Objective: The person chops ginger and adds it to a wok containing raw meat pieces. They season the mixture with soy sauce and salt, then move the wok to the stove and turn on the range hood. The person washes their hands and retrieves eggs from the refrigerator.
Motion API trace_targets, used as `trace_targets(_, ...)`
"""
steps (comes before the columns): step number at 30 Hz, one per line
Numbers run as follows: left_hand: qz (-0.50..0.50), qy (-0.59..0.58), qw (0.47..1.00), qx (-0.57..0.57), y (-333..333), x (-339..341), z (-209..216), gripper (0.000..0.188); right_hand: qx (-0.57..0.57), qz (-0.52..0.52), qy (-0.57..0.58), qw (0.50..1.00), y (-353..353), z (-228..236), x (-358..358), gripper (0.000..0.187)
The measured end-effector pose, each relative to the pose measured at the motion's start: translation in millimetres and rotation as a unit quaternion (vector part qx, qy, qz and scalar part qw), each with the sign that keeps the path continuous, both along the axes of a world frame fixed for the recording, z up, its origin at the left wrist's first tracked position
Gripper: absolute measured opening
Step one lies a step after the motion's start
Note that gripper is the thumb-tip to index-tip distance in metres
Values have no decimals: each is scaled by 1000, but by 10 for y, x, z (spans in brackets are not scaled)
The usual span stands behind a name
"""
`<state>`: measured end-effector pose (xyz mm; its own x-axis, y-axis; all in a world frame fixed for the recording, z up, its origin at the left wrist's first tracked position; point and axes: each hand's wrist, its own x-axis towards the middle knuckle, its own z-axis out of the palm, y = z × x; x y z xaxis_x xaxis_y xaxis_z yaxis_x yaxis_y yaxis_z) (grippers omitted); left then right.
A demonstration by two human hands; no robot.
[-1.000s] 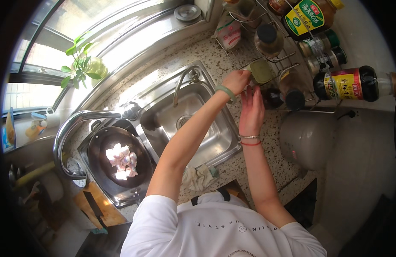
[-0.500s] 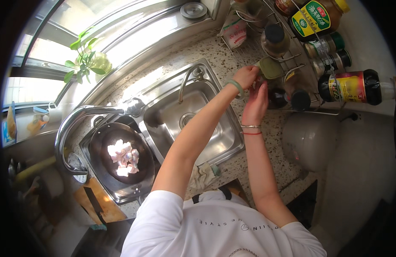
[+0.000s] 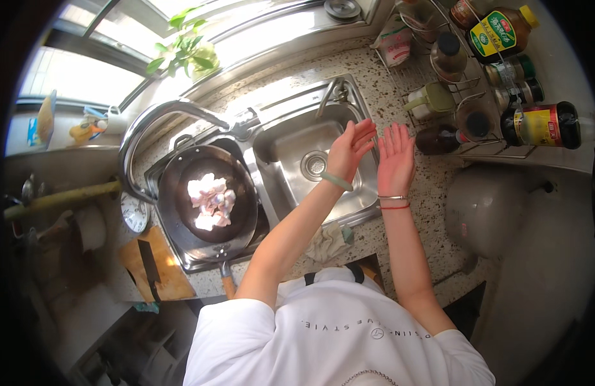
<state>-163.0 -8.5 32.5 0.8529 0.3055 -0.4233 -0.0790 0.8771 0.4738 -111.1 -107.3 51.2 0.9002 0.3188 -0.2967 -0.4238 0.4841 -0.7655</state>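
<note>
Both hands hold nothing. My left hand (image 3: 350,153), with a green bangle at its wrist, is over the right part of the steel sink (image 3: 281,143), fingers stretched out. Beside it, palm up and fingers extended, my right hand (image 3: 396,157) hovers over the sink's right edge and the counter. A small gap parts the two hands. Just right of my right hand, a container with a green lid (image 3: 437,98) and a dark bottle (image 3: 438,139) stand in the wire rack. Left of the sink basin, a dark wok (image 3: 175,193) holds pale, raw-looking chunks (image 3: 212,201).
A curved chrome faucet (image 3: 133,151) arches by the wok. Sauce bottles (image 3: 545,125) and spice jars fill the rack (image 3: 497,151) at right. A crumpled cloth (image 3: 326,243) lies at the sink's front edge, a wooden board (image 3: 172,273) left. A potted plant (image 3: 198,55) stands by the window.
My left hand has let go of the green-lidded container, which now sits in the rack. Both hands have moved back from the rack, and their fingers have spread out. The view has shifted.
</note>
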Motion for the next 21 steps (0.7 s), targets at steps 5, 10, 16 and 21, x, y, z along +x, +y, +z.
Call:
trace_targets(5,100,8,995,-16,123,-873,45,48,48,107,69,991,179,30,-601,63)
trace_targets(10,180,8,984,-9,208,-1600,80,45,66,184,117,974,383,62,-1137,51)
trace_targets(16,304,-10,953,-13,200,-2685,222,48,62,304,175,935,612,154,-2003,48)
trace_targets(21,351,3,936,-12,301,-3417,308,43,79,364,157,915,794,81,-2708,46)
